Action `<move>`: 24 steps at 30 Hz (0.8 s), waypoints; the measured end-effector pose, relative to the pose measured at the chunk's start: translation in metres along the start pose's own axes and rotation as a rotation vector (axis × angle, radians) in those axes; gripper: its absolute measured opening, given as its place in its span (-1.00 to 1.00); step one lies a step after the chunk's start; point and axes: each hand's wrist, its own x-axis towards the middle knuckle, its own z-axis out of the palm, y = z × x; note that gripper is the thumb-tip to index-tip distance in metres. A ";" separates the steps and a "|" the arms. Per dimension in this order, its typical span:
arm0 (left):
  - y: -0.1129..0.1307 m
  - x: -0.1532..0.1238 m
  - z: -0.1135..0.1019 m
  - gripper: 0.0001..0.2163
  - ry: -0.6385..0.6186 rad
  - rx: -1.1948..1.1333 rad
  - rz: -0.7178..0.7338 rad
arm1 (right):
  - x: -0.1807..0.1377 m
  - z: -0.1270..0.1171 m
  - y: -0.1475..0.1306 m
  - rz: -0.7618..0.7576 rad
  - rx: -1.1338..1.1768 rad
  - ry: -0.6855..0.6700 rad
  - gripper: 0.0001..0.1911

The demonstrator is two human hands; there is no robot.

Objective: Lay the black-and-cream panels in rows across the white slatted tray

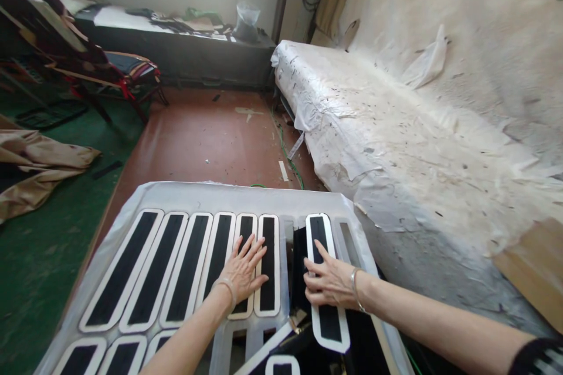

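Observation:
Long black strips with rounded white frames lie in a row on a pale, sheet-covered table (308, 198). My left hand (244, 269) is spread flat over two neighbouring framed strips (269, 228) near the row's right end. It grips nothing. Apart from the row, at the right, my right hand (328, 281) holds another framed black strip (329, 337) across its middle. Its fingers bend over the strip's left edge, and one finger stretches along the black face. Dark material (299, 246) shows beside and below this strip. The thumb's hold is hard to make out.
More framed strips (125, 357) lie at the near edge. Right of the table stands a long surface under a stained white sheet (373, 123). A chair (127, 70) stands at far left, near tan cloth (44, 158) on the green floor. A clear bag (246, 20) sits on the back bench.

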 end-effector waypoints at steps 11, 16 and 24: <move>0.000 0.003 -0.006 -0.34 -0.027 -0.019 -0.029 | 0.032 0.041 0.031 -0.044 -0.136 -0.082 -0.82; 0.000 0.003 -0.008 -0.35 -0.034 -0.023 -0.022 | 0.052 0.062 0.035 -0.067 -0.122 -0.005 -0.88; 0.000 0.012 -0.002 -0.35 -0.024 -0.008 -0.021 | 0.033 0.084 0.031 0.165 0.020 0.120 -0.50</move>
